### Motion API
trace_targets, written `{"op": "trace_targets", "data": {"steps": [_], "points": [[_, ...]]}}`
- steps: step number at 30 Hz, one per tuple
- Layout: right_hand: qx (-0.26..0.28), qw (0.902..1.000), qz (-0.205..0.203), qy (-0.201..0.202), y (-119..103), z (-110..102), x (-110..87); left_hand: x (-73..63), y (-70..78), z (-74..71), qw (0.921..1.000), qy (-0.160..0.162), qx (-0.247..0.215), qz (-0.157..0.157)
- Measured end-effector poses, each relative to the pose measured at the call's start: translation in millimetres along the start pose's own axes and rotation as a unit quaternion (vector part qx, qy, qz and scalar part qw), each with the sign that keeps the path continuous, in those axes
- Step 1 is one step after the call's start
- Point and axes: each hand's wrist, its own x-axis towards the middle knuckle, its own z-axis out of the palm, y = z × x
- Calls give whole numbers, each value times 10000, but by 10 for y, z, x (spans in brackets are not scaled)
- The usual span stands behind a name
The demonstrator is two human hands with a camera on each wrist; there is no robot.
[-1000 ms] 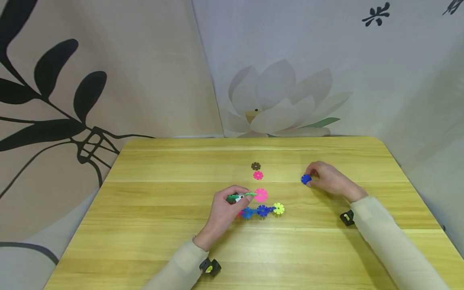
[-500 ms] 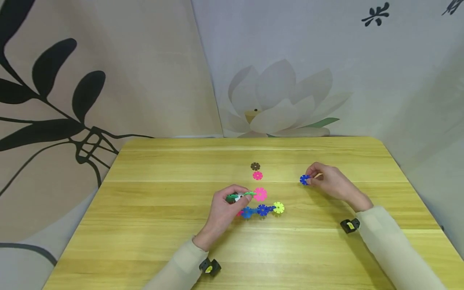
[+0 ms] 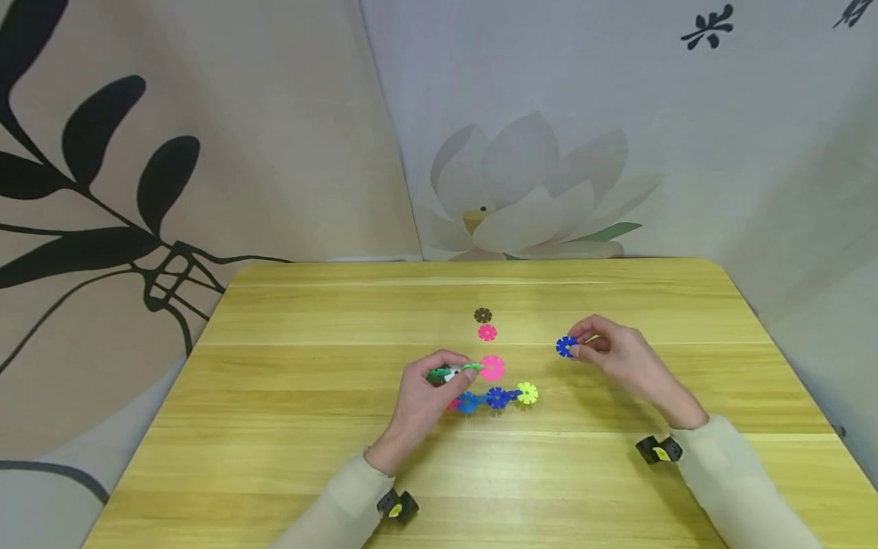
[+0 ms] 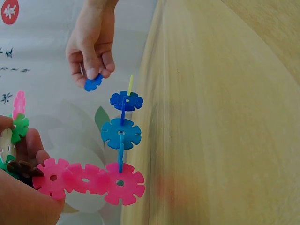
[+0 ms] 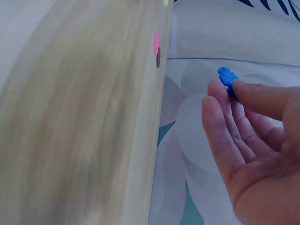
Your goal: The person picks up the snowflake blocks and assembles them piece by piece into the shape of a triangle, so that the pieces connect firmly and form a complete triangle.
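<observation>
In the head view my left hand grips a chain of interlocking notched plastic discs just left of the table's middle. The chain's pink discs run from the fingers to light blue discs, dark blue ones and a yellow disc. Green, white and brown pieces sit within the grip, partly hidden by the fingers, and a pink disc sticks out at the other end. To the right, my right hand pinches a single blue disc between thumb and fingertips, apart from the chain.
On the wooden table, a loose brown disc and a loose pink disc lie beyond the chain. A patterned cloth backdrop rises behind the table's far edge.
My right hand has moved a little left and nearer with the blue disc, which now shows more of its face. My left hand and the chain stay where they were.
</observation>
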Motion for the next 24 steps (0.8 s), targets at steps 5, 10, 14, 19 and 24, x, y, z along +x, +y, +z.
{"op": "trace_targets", "data": {"steps": [5, 10, 14, 19, 24], "points": [[91, 9999, -64, 55, -69, 43, -72, -2, -7, 9, 10000, -2, -15, -26], [19, 9998, -145, 149, -138, 87, -114, -2, -13, 16, 10000, -30, -47, 5], [58, 9992, -342, 216, -206, 126, -137, 0, -16, 19, 10000, -5, -74, -42], [180, 9983, -497, 265, -311, 177, -167, 7, -15, 25, 9999, 29, -66, -107], [222, 9972, -628, 334, -393, 232, -197, 13, -13, 33, 9999, -6, -38, -112]]}}
